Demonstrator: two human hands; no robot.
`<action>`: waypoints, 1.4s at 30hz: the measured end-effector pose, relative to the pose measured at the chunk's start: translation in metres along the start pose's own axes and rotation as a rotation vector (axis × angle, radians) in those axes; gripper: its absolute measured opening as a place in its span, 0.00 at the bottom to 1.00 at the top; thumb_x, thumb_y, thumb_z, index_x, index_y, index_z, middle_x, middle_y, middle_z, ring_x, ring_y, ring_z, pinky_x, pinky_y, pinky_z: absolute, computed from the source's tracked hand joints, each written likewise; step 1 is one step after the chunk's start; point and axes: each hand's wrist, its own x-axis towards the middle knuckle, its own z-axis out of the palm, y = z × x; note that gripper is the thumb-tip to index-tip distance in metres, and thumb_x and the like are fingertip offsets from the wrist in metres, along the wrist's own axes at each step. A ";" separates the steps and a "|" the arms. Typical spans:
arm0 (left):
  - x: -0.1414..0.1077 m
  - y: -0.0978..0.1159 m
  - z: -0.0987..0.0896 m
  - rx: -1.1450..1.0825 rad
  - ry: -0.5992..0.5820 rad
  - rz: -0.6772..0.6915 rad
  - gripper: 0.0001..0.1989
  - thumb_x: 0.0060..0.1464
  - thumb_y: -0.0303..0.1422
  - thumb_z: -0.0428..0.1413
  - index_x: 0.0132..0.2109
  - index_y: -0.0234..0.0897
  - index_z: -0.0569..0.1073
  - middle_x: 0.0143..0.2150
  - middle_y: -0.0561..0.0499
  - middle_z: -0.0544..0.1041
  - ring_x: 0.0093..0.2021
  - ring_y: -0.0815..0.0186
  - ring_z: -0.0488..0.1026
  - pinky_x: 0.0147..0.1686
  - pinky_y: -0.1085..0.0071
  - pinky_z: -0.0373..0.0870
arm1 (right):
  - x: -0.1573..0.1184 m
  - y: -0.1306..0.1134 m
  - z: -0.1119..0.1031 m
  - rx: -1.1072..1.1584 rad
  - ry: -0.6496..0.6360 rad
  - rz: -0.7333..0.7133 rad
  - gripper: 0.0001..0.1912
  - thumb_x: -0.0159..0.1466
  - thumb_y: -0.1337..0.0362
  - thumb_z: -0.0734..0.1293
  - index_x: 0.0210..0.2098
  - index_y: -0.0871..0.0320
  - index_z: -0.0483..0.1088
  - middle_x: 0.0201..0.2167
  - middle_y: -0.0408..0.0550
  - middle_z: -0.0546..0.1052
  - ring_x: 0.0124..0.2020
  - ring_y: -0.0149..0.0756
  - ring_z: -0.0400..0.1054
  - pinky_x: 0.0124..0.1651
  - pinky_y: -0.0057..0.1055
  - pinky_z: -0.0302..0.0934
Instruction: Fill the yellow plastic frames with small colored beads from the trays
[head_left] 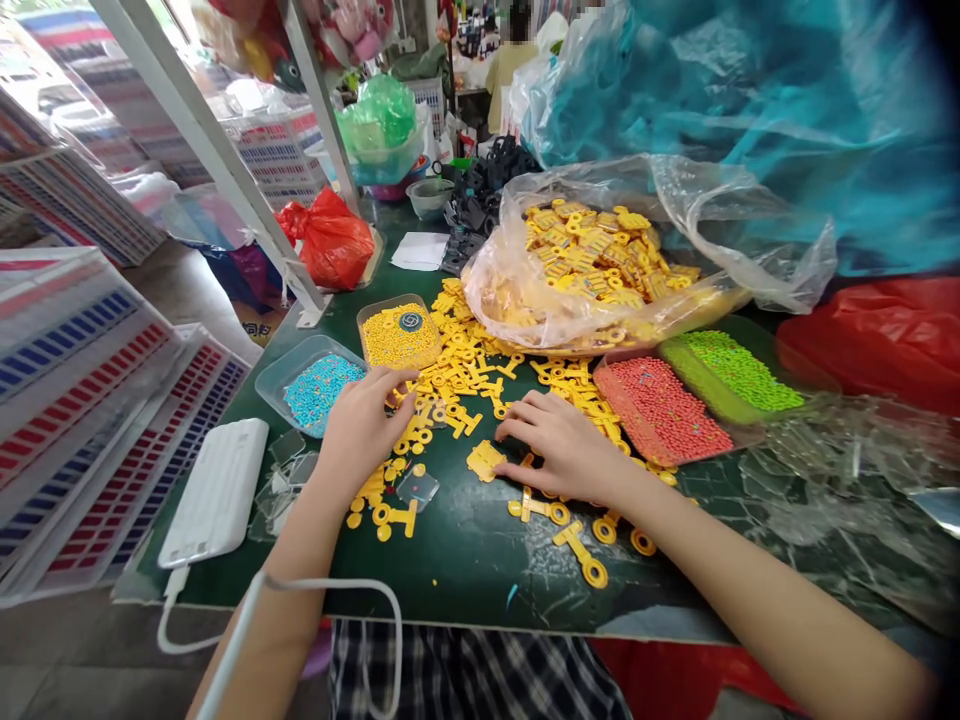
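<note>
My left hand (367,425) hovers beside the yellow bead tub (399,335), just right of the blue bead tub (311,385). Its fingers are bent, thumb and forefinger apart, with nothing visible between them. Small yellow plastic pieces (469,345) with ring ends spread across the green table beyond both hands. My right hand (559,445) has its thumb and fingers around the right edge of a flat, squarish yellow plastic piece (485,460), low over the tabletop. More ring-ended pieces (581,555) lie under and in front of that hand. A small clear plastic square (418,487) rests between the hands.
Red beads (667,405) and green beads (739,370) fill tubs at right. A clear bag (510,290) of yellow pieces stands behind. Clear plastic pieces (847,450) cover the right side. A white power bank (215,490) with a cable (330,582) lies left. Another person (512,75) is far back.
</note>
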 end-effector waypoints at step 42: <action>-0.001 0.008 -0.010 -0.664 0.119 -0.108 0.09 0.57 0.39 0.60 0.42 0.42 0.80 0.39 0.49 0.80 0.35 0.66 0.73 0.37 0.70 0.70 | -0.004 -0.027 0.020 -0.145 0.168 -0.044 0.15 0.65 0.53 0.68 0.41 0.58 0.73 0.42 0.51 0.77 0.44 0.45 0.67 0.45 0.39 0.57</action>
